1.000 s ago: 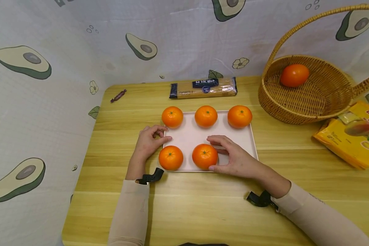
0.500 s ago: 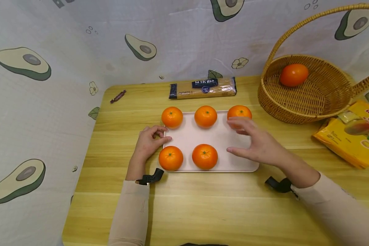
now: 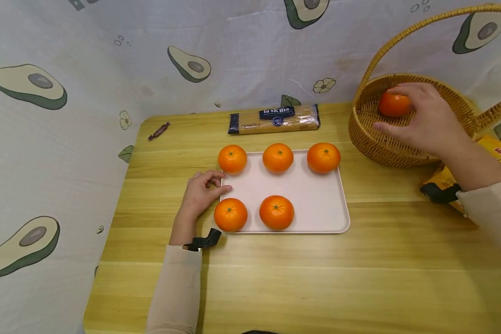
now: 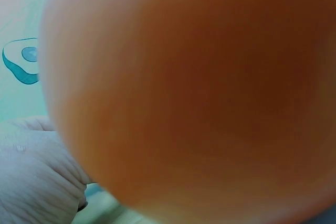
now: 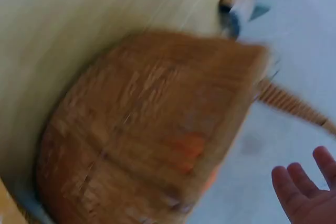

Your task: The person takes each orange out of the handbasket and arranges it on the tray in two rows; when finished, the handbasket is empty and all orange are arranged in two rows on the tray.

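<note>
My right hand [image 3: 427,118] is over the wicker basket [image 3: 361,137], thumb and fingers spread apart around nothing. Inside the basket lies a glossy orange-red round fruit [image 3: 391,105], partly covered by the fingers in the head view. My left hand [image 3: 202,192] rests at the left rim of the pale pink tray [image 3: 317,199], thumb over the edge and fingers loosely bent. Three oranges [image 3: 278,158] line the tray's far side; two more oranges [image 3: 277,212] sit along its near side. One orange [image 4: 199,93] fills the left wrist view, blurred. Fingers of the right hand [image 5: 310,195] show beside the basket [image 5: 131,103].
A spaghetti packet [image 3: 275,119] lies behind the tray against the patterned cloth [image 3: 242,55]. A small wrapped candy [image 3: 158,131] is at the table's back left. To the right, a yellow bag with a mango picture [image 3: 440,181] sits partly under my right forearm. The basket handle [image 3: 384,53] arches high.
My right hand has left the orange at the tray's near middle and moved right and back to above the basket. The left hand and the oranges keep their places.
</note>
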Motion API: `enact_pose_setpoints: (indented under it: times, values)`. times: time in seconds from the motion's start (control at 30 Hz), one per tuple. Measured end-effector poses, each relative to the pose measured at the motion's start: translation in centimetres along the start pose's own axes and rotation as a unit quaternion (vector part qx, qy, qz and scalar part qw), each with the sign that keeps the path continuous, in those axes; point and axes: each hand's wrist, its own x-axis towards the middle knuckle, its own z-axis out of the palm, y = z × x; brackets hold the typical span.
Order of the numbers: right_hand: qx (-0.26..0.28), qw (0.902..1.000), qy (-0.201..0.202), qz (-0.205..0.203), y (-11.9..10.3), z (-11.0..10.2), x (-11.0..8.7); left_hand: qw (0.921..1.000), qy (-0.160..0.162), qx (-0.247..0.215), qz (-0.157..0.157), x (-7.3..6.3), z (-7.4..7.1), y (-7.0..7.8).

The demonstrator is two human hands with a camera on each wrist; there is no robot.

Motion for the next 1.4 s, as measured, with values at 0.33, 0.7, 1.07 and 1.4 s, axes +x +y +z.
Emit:
enact_pose_setpoints:
  times: [0.33,0.7,1.07,1.4]
  values:
    - [0.036,0.9921,-0.028,0.117,6.9,0.9,3.8,1.0000,-0.005,0.001,-0.005,-0.1,0.2,0.2]
    - [0.123,0.9708,-0.052,0.199,8.5,1.7,5.5,1.0000,-0.002,-0.004,-0.007,-0.2,0.1,0.4]
    - [0.198,0.9443,-0.029,0.261,8.9,2.7,5.7,1.0000,0.001,0.007,-0.005,0.0,0.1,0.2]
    - [0.249,0.9279,-0.011,0.277,9.2,3.3,5.8,0.9999,0.003,0.007,-0.007,0.0,0.0,0.1]
